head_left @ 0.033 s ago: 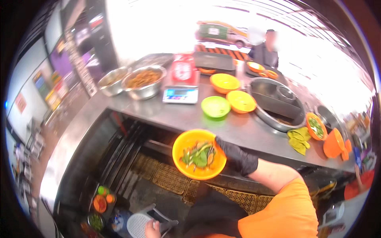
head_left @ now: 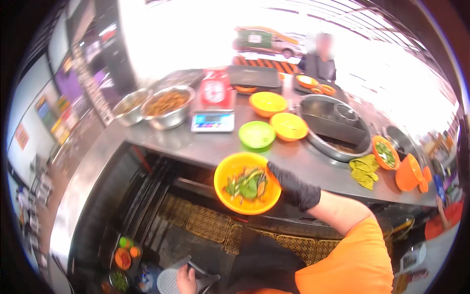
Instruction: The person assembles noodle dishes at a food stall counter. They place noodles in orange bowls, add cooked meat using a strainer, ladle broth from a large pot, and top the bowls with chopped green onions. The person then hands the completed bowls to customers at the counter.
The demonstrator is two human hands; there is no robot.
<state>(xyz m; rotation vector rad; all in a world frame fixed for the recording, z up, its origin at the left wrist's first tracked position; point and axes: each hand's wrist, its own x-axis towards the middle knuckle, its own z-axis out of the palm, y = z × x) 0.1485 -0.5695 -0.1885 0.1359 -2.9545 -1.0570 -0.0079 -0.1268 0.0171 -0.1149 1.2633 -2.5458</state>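
My right hand (head_left: 295,187), in a black glove, is closed on the right rim of an orange-yellow bowl (head_left: 223,196). Green leaves and strips of vegetable (head_left: 248,184) lie inside it. The bowl is held in front of the counter's near edge, tilted so its inside shows. My left hand (head_left: 186,280) is bare and low in the picture, beside a light grey perforated stool (head_left: 168,281). Its visible fingertips are a little apart with nothing seen in them; the rest of the hand is cut off by the lower edge.
The steel counter (head_left: 215,147) bears a scale (head_left: 213,121), a metal bowl of brown food (head_left: 169,104), a green bowl (head_left: 257,134), a yellow bowl (head_left: 289,126), a round divided pot (head_left: 338,128) and a yellow-green cloth (head_left: 364,171). A person (head_left: 318,63) stands beyond.
The bowl and my right hand sit slightly higher in the picture. Slightly more of my left hand shows. The counter and its things have shifted a little left as the view turned.
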